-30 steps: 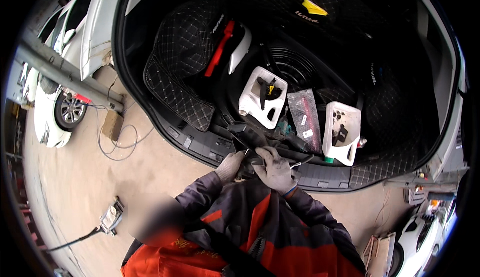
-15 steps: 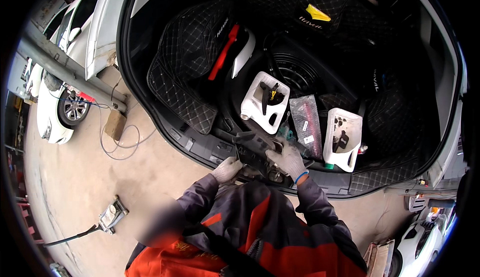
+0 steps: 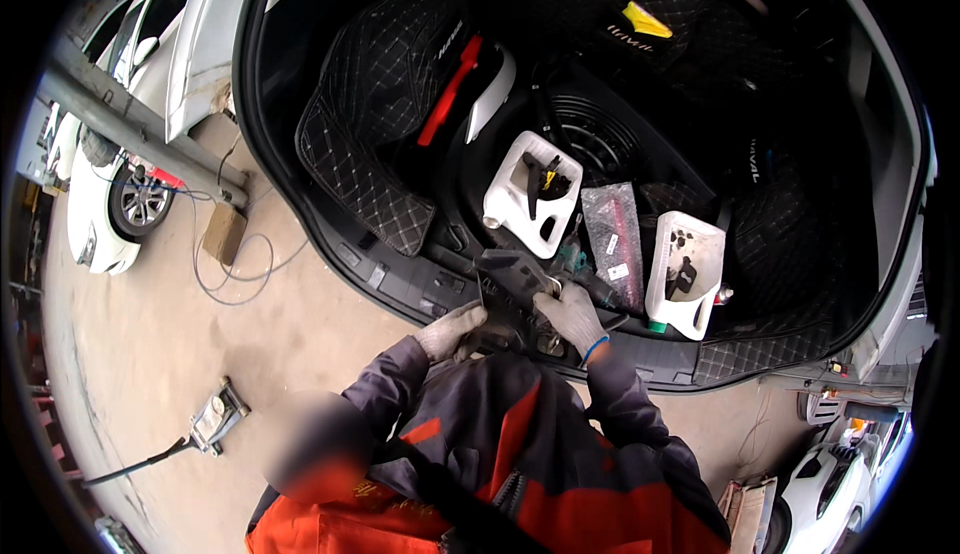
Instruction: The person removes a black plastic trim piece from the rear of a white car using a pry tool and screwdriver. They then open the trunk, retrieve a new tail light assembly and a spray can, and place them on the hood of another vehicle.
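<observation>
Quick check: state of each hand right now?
Left hand: closed on the left edge of the black part.
Right hand: at its right side; grip cannot be told.

Dark plastic part [image 3: 512,276] spanning the gap between left hand [image 3: 450,332] and right hand [image 3: 574,316], cut-open white jug [image 3: 516,216] and clear bag [image 3: 611,239] obstructing beyond, open passage leftward above the floor [image 3: 325,344]

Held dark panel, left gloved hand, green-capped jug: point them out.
Dark panel [image 3: 512,276]: head view, its broad face.
Left gloved hand [image 3: 450,332]: head view, back of the glove.
Green-capped jug [image 3: 667,304]: head view, white wall near the cap.
</observation>
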Demonstrator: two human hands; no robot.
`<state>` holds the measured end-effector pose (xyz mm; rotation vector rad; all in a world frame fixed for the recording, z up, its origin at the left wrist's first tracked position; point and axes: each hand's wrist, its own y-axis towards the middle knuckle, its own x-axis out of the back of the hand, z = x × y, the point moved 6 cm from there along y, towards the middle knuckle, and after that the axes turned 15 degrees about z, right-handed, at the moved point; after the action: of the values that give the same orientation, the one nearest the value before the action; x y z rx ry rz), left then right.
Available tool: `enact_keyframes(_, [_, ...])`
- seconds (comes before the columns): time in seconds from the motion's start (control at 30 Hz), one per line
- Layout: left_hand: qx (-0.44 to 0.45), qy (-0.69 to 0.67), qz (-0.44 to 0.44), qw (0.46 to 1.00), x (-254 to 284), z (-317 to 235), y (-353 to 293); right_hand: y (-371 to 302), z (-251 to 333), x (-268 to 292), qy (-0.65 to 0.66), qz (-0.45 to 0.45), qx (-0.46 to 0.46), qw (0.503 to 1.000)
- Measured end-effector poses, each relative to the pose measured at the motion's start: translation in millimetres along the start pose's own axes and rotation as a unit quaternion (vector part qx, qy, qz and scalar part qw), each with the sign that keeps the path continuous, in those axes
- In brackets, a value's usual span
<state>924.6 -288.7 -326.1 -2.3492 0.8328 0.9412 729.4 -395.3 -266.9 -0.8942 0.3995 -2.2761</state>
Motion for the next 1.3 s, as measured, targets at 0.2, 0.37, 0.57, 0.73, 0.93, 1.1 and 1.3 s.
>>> enact_keyframes(0.2, [-0.036,0.027,-0.032,0.998,9.8,9.2,-10.2,6.3,8.3,-22.6,-0.071,-0.051,0.025,0.996])
enact_keyframes(0.37, [0.067,-0.047,-0.209,0.974,25.8,14.6,-24.3,6.9,31.7,-43.7,-0.114,-0.019,0.063,0.991])
enact_keyframes(0.57, [0.028,-0.189,-0.247,0.950,-4.7,11.3,-36.2,13.1,40.2,-73.9,-0.088,0.035,0.084,0.992])
enact_keyframes(0.73, [-0.024,-0.287,-0.221,0.932,10.3,26.0,-44.5,7.5,46.7,-76.0,-0.020,0.049,0.119,0.992])
enact_keyframes(0.93, [-0.028,-0.192,-0.185,0.963,39.8,17.4,-54.8,10.1,27.1,-45.9,0.228,-0.076,0.151,0.959])
enact_keyframes(1.1, [0.003,-0.104,-0.181,0.978,36.1,4.7,-34.6,27.9,27.2,-30.3,0.536,0.011,0.041,0.843])
enact_keyframes(1.3, [0.049,0.055,-0.112,0.991,-19.9,-44.6,22.8,75.6,46.6,-9.5,0.638,0.095,0.119,0.755])
